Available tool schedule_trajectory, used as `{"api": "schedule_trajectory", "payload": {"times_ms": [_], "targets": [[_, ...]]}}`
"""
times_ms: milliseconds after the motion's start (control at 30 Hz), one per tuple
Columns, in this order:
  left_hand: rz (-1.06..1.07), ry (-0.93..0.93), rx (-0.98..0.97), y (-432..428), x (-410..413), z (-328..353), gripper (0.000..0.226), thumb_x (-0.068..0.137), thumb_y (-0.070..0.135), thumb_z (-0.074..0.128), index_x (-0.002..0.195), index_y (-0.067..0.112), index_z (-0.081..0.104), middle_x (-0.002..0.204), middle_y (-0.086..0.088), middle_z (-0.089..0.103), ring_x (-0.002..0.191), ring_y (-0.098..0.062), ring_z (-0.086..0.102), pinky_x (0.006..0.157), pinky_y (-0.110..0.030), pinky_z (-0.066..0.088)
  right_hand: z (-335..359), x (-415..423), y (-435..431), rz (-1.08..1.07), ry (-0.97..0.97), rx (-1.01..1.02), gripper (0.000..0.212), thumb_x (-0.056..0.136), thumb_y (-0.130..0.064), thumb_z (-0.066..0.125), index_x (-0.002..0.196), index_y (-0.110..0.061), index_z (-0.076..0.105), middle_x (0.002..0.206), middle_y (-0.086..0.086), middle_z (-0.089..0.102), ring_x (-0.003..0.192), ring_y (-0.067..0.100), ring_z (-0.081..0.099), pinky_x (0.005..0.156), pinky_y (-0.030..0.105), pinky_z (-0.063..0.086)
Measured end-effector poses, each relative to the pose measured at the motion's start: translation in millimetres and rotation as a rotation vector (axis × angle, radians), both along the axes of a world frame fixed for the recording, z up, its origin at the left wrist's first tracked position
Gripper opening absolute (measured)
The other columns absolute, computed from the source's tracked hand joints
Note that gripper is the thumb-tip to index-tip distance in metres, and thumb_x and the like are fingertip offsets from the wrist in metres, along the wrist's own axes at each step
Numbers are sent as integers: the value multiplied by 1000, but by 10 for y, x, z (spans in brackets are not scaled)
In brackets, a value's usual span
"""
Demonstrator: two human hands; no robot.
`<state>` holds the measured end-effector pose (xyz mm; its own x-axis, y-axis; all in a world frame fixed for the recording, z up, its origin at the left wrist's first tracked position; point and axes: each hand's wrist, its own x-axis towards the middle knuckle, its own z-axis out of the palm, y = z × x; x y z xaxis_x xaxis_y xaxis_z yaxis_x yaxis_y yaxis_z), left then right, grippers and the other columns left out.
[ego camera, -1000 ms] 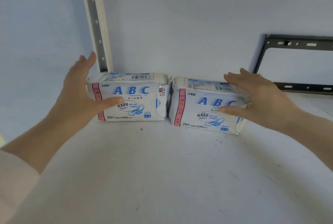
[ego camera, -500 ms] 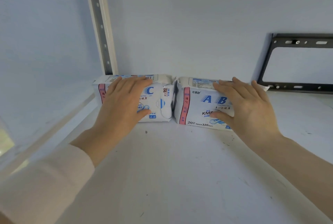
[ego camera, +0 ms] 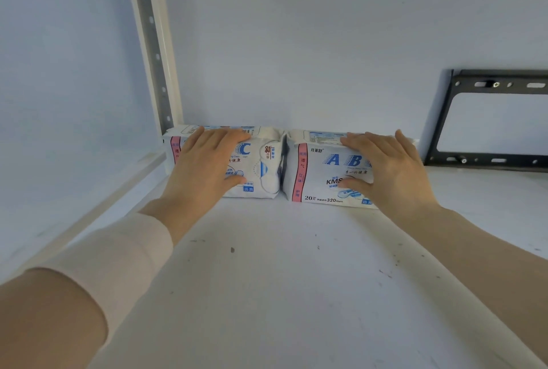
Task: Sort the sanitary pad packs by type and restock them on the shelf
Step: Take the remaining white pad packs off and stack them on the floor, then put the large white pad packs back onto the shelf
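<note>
Flat, straight-fingered grip of the left hand pressing the left pack, right hand the same on the right pack, packs side by side at the far end of the shelf, long axes left-right, printed fronts facing near.

I'm seeing two matching pad packs here: left pack and right pack, white with blue ABC lettering and a pink side stripe, standing on edge just beside each other at the back of the white shelf.
</note>
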<state>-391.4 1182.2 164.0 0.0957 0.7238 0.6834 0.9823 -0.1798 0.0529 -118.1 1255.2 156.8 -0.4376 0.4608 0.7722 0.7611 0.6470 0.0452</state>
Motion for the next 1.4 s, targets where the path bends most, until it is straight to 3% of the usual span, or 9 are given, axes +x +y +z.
{"api": "schedule_trajectory", "payload": {"times_ms": [800,1000,1133,1233,1400], "targets": [[21,-42,-14,282,-96,-36,65,66,20,82,123,11,53,122,-7,57,115,-31,49,103,-39,28,-10,-120,341,4,-42,-34,66,59,-30,85,117,-10,61,113,8,65,102,35,61,103,54,28],[67,3,-93,237,-67,30,71,74,26,75,135,16,40,137,-4,46,130,-24,37,114,-36,9,52,-141,246,-51,-91,-108,69,65,-34,81,124,-9,55,118,11,61,116,36,54,109,59,22],[62,51,-135,155,-66,86,83,76,30,74,143,22,27,151,2,29,141,-16,21,116,-36,0,143,-164,93,-90,-108,-154,85,73,-43,72,140,-6,36,138,12,48,136,31,34,115,49,12],[69,65,-133,49,11,135,80,80,31,69,145,21,23,155,6,18,143,-13,15,116,-36,-2,190,-203,-50,-122,-90,-162,82,80,-45,64,144,-8,28,148,8,36,142,25,22,117,41,6],[27,-4,-80,-251,217,148,64,85,29,63,140,16,34,151,1,29,140,-17,25,115,-33,3,227,-281,-442,-175,-29,-149,66,90,-37,55,142,-4,32,145,13,39,140,30,25,115,40,11]]}}
